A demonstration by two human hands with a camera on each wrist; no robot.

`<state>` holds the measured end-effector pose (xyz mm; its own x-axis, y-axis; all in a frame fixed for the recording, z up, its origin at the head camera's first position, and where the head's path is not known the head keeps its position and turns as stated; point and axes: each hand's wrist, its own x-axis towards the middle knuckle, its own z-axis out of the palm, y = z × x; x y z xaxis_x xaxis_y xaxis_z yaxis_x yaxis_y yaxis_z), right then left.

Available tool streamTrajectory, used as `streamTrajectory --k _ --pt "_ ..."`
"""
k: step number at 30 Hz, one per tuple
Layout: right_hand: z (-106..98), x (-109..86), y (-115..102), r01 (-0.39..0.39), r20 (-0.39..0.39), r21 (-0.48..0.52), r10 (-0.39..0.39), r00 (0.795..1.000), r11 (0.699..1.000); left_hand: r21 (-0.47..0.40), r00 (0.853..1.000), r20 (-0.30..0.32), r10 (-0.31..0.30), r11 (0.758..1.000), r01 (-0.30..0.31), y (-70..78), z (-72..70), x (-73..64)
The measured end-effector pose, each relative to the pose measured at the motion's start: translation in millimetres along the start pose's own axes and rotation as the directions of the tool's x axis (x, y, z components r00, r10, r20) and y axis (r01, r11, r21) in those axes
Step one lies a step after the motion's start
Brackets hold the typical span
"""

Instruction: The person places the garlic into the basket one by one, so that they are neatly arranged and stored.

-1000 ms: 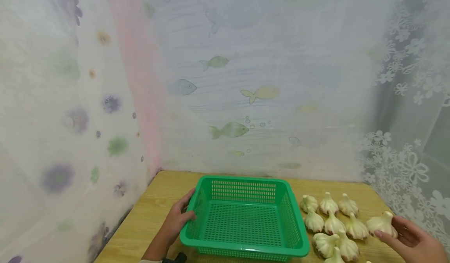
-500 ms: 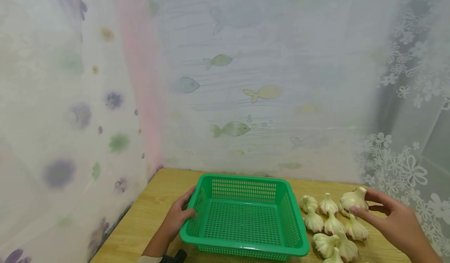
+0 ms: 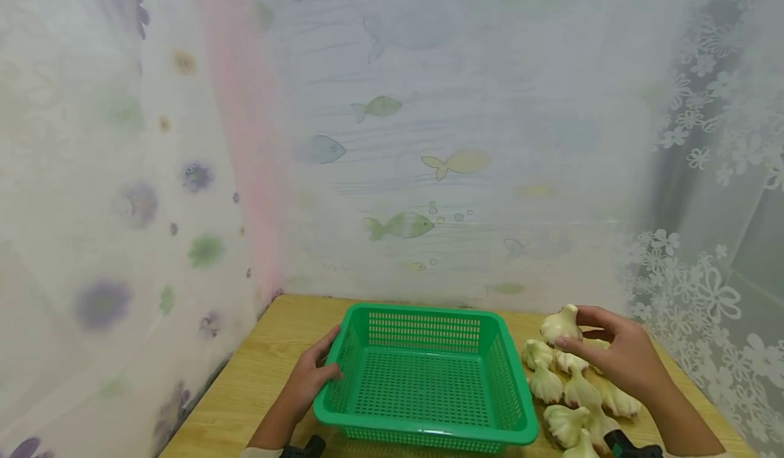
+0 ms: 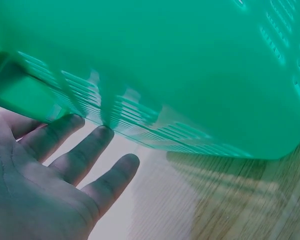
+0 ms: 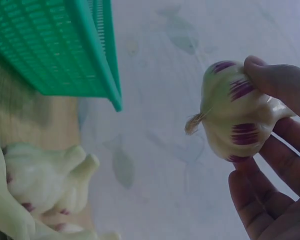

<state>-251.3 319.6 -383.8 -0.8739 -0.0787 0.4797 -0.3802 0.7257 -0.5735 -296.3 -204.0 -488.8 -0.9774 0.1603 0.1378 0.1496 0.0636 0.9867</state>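
Note:
My right hand (image 3: 625, 352) pinches a garlic bulb (image 3: 559, 327) between thumb and fingers, raised over the back of the other bulbs. In the right wrist view, the held bulb shows purple streaks and a tuft of dry roots. A green plastic basket (image 3: 429, 433) with slotted walls sits on the table, its floor bare. My left hand (image 3: 311, 378) holds its left side, thumb over the rim. From the left wrist view, the fingers (image 4: 85, 155) reach along the basket's outer wall. Several garlic bulbs (image 3: 545, 384) stand in rows right of the basket, partly hidden by the right hand.
The wood-grain table (image 3: 245, 369) runs back to a pale curtain (image 3: 465, 104) printed with fish. Another patterned curtain (image 3: 122, 240) hangs along the left side. Dark wrist straps (image 3: 631, 446) show at the bottom edge of the head view.
My right hand has lifted the garlic bulb from the right end and carried it left, over the other bulbs toward the basket. The left hand and basket have stayed in place.

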Motion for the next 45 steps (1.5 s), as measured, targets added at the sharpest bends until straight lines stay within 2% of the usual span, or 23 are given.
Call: streamTrajectory --k 9,15,20,26,40,45 --pt "26 15.4 -13 0.046 0.025 0.049 -0.047 0.999 0.998 0.006 1.0 -0.005 -0.007 1.0 0.007 -0.5 1.2 0.6" --pt "45 26.8 -23 0.029 0.088 0.147 -0.043 0.995 0.989 0.002 1.0 -0.001 -0.016 1.0 0.016 -0.1 0.2 0.6" --pt "60 38.2 -29 0.036 0.106 0.211 -0.06 0.993 0.977 0.009 1.0 -0.001 -0.015 1.0 0.015 2.0 0.4 0.7" --pt "81 50.4 -37 0.033 0.143 0.246 -0.07 0.987 0.969 0.002 1.0 -0.001 -0.016 1.0 0.016 3.5 1.3 -0.2" --pt "123 76.2 -62 0.073 0.25 0.332 -0.162 0.954 0.94 -0.001 1.0 0.011 -0.002 1.0 0.003 3.9 4.2 -4.5" --pt "139 81.9 -71 0.055 0.297 0.311 -0.152 0.943 0.949 0.008 1.0 0.008 -0.002 1.0 0.002 5.3 6.1 -6.3"
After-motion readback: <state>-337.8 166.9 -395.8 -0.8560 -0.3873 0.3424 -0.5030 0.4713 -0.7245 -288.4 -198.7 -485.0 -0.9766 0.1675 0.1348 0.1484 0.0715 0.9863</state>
